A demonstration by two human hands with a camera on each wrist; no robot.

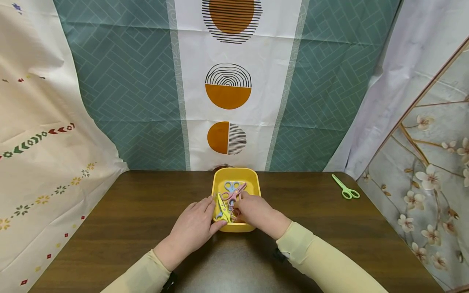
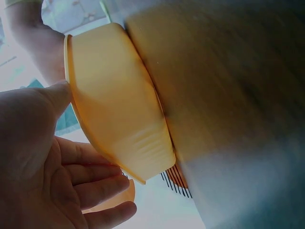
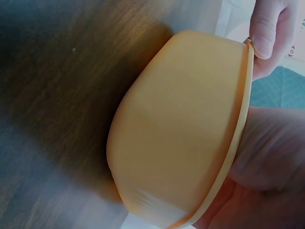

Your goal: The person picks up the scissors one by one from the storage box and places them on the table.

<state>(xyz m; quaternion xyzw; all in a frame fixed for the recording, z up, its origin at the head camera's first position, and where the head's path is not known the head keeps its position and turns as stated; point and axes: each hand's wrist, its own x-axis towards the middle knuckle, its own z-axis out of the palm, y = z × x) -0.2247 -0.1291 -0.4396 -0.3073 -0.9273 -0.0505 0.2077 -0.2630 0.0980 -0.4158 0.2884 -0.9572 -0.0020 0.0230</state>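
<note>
A yellow plastic bin (image 1: 236, 173) holds several small scissors. Among them are blue scissors (image 1: 231, 186) at the far end, pink scissors (image 1: 239, 190) lying across the middle, and yellow scissors (image 1: 224, 208) along the left side. My left hand (image 1: 196, 221) rests at the bin's near left corner, its thumb on the near rim and its loosely extended fingers along the left side. Over the right wall, my right hand (image 1: 256, 209) reaches down among the scissors. Its fingertips are partly hidden inside, and I cannot tell what they hold.
Green scissors (image 1: 344, 189) lie on the dark wooden table (image 1: 146, 203), near its far right corner. Behind the table's back edge hangs a patterned curtain (image 1: 128, 81). Printed cloths flank both sides.
</note>
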